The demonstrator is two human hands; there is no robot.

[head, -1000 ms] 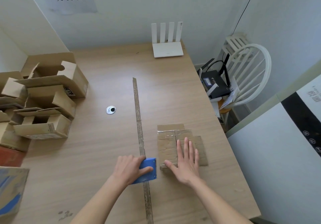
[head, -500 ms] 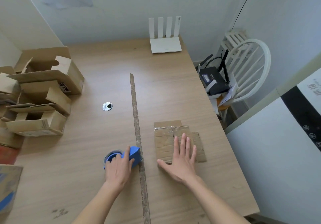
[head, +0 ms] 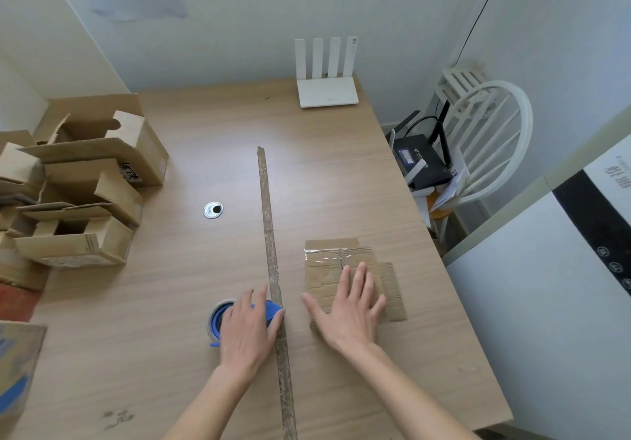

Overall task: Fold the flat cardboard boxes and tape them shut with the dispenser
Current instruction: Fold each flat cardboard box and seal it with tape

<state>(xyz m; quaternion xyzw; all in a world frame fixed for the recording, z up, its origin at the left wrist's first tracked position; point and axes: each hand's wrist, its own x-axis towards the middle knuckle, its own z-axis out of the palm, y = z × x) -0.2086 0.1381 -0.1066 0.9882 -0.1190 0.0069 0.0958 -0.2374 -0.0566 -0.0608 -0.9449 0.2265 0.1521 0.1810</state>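
A small brown cardboard box (head: 336, 262) lies flattened on the wooden table (head: 191, 269), right of the centre seam, with clear tape across its top flaps. My right hand (head: 351, 306) presses flat on its near half, fingers straight and spread. A blue tape dispenser (head: 222, 316) lies on the table just left of the seam. My left hand (head: 247, 327) rests over the dispenser and covers most of it, fingers loosely extended on top.
Several folded, open-topped cardboard boxes (head: 78, 180) are piled at the table's left edge. A metal grommet (head: 213, 209) sits mid-table. A white router (head: 327, 89) stands at the back. Beside the table's right edge are a white chair (head: 491, 139) and a white appliance (head: 546, 303).
My left hand carried the dispenser from beside the box leftwards across the seam and laid it down on the table. My right hand stayed pressed on the box.
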